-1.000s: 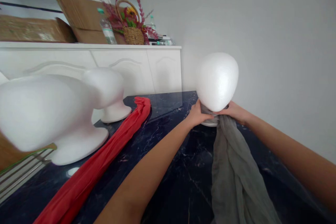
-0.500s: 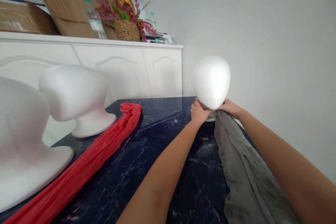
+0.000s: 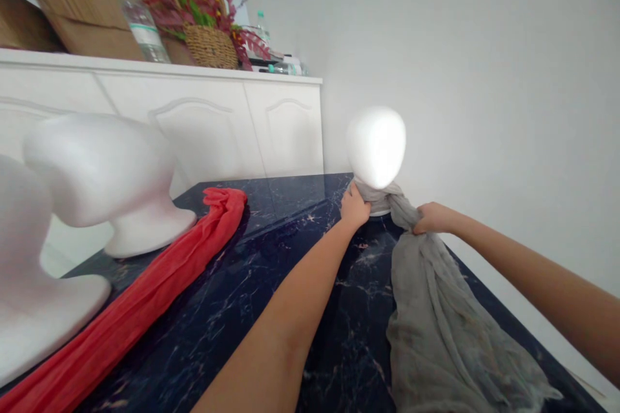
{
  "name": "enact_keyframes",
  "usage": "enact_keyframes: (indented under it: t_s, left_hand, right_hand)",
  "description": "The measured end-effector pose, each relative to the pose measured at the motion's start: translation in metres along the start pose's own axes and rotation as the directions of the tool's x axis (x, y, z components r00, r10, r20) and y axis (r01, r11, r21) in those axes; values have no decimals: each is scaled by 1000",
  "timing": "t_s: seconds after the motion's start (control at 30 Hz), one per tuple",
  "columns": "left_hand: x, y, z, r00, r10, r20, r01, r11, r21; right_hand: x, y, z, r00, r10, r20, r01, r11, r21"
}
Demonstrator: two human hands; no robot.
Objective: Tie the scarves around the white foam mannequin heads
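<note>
A white mannequin head (image 3: 376, 145) stands at the far right part of the dark marbled table (image 3: 290, 258). Round its neck lies a grey scarf (image 3: 426, 297), whose long tail runs down the table towards me. My left hand (image 3: 356, 208) is closed on the wrapped part at the left side of the neck. To the right of the neck, my right hand (image 3: 433, 218) grips the scarf where it is bunched narrow, just above the spread tail.
A red scarf (image 3: 194, 258) stretches along the table at left. Two more white mannequin heads (image 3: 104, 161) stand beyond it. Behind are white cabinets (image 3: 194, 122) topped with a flower basket (image 3: 210, 46), a water bottle (image 3: 143, 26) and a cardboard box (image 3: 92, 6).
My right hand has moved from beside the neck out to the right, pulling the scarf with it. My left hand stays at the neck. The view has turned slightly right.
</note>
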State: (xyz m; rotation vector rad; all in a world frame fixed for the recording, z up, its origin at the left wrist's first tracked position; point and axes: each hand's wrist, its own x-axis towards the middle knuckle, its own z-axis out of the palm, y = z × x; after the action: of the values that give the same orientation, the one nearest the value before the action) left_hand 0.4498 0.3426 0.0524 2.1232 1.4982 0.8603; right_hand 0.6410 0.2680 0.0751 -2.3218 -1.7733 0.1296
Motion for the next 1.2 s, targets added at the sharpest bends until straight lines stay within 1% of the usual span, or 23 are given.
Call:
enact_keyframes:
  t_s: [0.07,0.13,0.17,0.23,0.37,0.47,0.6,0.67,0.7,0.83,0.9,0.97,1.07,1.13,1.2]
  left_hand:
    - [-1,1,0,1000,1,3,-1,1000,9]
    - [0,2,0,1000,1,5,-1,1000,18]
    - [0,2,0,1000,2,6,-2,1000,21]
    - [2,1,1,1000,2,8,-2,1000,24]
    - [4,-1,2,1000,-8,9,8,1000,16]
    - [2,-2,3,1000,-11,4,11,1000,6]
    - [-2,-2,4,1000,-7,2,7,1000,-10]
    - [-2,-2,3,1000,-9,7,10,1000,-19]
    - [-1,-2,3,1000,-13,10,14,1000,-24]
    - [2,-2,2,999,-45,24,47,997,-59]
    - [2,-3,0,996,-77,40,81,993,-91]
    - [2,-4,-6,991,-122,61,129,983,-133]
    - [-5,-1,-21,977,-191,94,207,956,-208]
    - [-18,4,-36,970,-215,114,238,936,-258]
    - [-40,8,-54,971,-204,126,234,921,-310]
  right_hand:
    - [-3,10,-11,989,143,-29,-145,984,-106]
    - [-5,20,-21,960,264,-88,-276,945,-174]
    - [-5,25,-24,947,300,-117,-318,929,-191]
    - [-7,33,-24,937,317,-145,-342,917,-203]
    - [-12,41,-11,957,267,-116,-284,943,-173]
    - [-17,36,0,970,234,-71,-241,965,-103]
    - [-23,24,9,996,80,33,-82,996,45]
    - [-23,24,12,999,28,42,-31,997,68]
    - [-22,27,12,999,30,36,-32,998,57]
    - [-20,45,8,993,115,26,-115,993,-29]
    - [-24,50,3,994,105,30,-104,994,-41]
    - [-32,50,-3,998,63,25,-62,997,-35]
    - [-50,39,-13,1000,0,13,0,1000,-12]
    - [-63,27,-17,999,-44,5,44,999,15]
    - [-76,9,-20,996,-86,-18,87,991,98]
